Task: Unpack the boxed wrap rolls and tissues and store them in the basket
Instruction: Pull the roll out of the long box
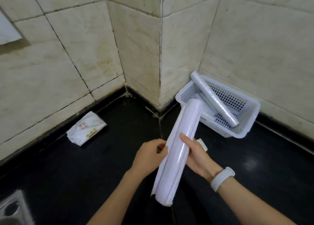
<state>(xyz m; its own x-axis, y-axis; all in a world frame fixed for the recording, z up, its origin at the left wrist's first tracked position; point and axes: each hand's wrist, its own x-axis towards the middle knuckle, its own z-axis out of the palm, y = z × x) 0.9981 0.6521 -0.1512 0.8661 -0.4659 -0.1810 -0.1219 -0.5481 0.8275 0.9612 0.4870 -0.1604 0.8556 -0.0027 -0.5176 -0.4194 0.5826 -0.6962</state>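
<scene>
Over black counter (pixel 85 165), roll (pixel 178 150) between hands.

Both forearms were bare, with no sleeves in view. The left hand (pixel 149 156) wore nothing: no ring, no band. Just behind the right hand (pixel 198 158), a smooth white band (pixel 222 178) with rounded edges wrapped the wrist snugly. No markings showed on it.

Grimy cream wall tiles (pixel 85 46) are wrapping around a jutting corner, meeting a glossy black countertop (pixel 85 165); a metal sink (pixel 11 209) is peeking in bottom-left.
</scene>
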